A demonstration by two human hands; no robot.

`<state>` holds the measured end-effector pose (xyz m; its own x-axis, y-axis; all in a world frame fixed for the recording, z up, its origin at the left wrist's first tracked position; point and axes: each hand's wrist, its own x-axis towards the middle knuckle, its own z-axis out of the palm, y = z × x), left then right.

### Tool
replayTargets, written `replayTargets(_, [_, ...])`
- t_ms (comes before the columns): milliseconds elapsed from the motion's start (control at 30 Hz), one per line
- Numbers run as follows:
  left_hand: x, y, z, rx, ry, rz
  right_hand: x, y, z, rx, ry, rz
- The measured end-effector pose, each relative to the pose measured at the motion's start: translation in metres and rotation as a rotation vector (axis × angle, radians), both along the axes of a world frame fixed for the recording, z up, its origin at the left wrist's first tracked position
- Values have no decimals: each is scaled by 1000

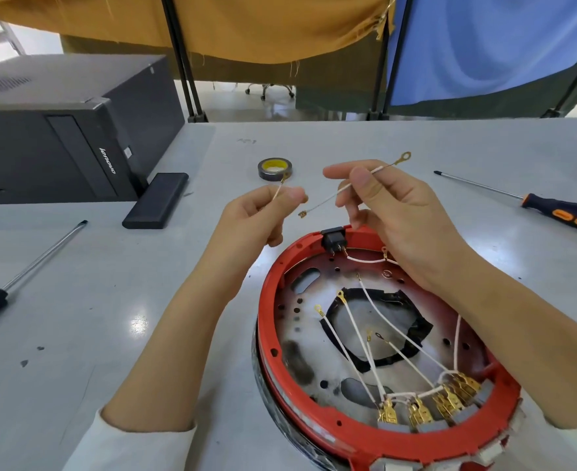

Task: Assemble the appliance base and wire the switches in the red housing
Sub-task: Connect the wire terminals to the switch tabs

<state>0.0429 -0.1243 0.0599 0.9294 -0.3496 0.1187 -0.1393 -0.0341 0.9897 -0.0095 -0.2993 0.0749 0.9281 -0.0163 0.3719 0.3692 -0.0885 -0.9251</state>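
The red housing (375, 443) lies open side up on the grey table (178, 300), right under the person's forearms, and plenty is wired already: along its near rim a row of switches (426, 411) carries brass spade terminals, each with a white lead plugged on. Several of those leads fan up across the metal base plate (300, 351) and end in ring terminals (318, 309) that lie loose, screwed to nothing as far as I can see. At the far rim the black power socket (334, 240) sits in its slot with one white lead running off it. So the switch end looks mostly done; the ring ends, I'd judge, are what's left, along with closing up the base.

Now up above the housing: the right hand (392, 215) pinches a loose white wire (355, 183) between thumb and fingers, ring terminal pointing away, flat connector dangling toward the left. The left hand (263, 212) has its fingers curled, pinching a second thin wire (280, 186) just beside it. Both leads are off the housing, waiting to go in.

Further out, a roll of tape (275, 168), an orange-handled screwdriver (535, 207) to the right, another screwdriver (32, 266) at left, and a black computer tower (59, 130) beyond
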Motion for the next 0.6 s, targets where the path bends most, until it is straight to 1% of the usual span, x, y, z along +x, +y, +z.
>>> replayTargets(67, [1, 1, -1, 28, -10, 5, 0, -1, 1, 15, 1, -2])
replayTargets(300, [2, 1, -4, 20, -37, 3, -1, -1, 0, 36, 5, 19])
replayTargets(367, [2, 2, -5, 19, -40, 14, -1, -2, 0, 49, 23, 54])
replayTargets(433, [3, 4, -6, -7, -31, 2, -2, -5, 1, 80, 49, 151])
replayTargets(500, [5, 6, -5, -20, -32, -27, -1, -8, 1, 190, 134, 287])
replayTargets(533, [6, 8, -4, -15, -38, -43, 0, -10, 2, 263, 215, 329])
replayTargets(600, [6, 10, -3, 11, -68, -85, 2, -12, 6, 378, 431, 344])
